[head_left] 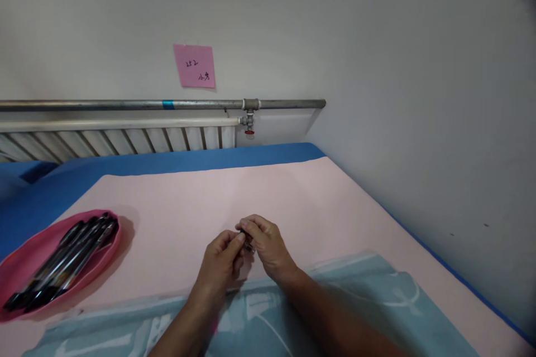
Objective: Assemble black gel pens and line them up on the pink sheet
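My left hand and my right hand meet above the pink sheet, fingertips pinched close together. Between them is a small dark piece with a shiny, clear-looking bit. My fingers cover most of it, so its kind cannot be made out; it could be part of a pen. Both hands appear closed on it. Off to the left, several black pens with clear barrels lie side by side in a pink oval basket.
A light blue patterned cloth lies under my forearms, over the pink sheet. Blue edging borders the surface. Behind it are a white radiator, a metal pipe and a red-handled valve. A wall rises on the right.
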`<move>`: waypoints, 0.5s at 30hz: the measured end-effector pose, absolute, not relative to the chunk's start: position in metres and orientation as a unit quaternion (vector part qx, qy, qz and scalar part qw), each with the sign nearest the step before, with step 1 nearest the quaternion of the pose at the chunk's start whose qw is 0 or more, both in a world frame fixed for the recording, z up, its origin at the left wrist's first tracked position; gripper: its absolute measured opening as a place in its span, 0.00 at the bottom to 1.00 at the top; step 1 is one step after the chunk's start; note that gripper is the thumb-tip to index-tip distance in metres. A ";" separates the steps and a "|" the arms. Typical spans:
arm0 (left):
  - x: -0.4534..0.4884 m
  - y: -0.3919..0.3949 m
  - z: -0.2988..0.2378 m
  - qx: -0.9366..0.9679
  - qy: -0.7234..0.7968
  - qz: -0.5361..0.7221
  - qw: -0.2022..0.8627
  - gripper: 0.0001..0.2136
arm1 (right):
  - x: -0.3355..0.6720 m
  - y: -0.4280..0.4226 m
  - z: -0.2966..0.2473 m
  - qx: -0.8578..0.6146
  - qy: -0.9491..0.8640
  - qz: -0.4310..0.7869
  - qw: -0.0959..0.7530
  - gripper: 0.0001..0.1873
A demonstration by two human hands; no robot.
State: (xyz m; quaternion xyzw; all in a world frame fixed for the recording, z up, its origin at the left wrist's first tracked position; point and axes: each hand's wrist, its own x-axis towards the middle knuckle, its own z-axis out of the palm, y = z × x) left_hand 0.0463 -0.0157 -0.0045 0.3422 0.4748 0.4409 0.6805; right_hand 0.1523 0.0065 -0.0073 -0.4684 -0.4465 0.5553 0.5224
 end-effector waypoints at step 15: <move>0.046 -0.017 -0.002 0.348 0.480 0.416 0.690 0.17 | 0.154 0.006 0.000 -0.445 -0.393 0.600 0.536 0.09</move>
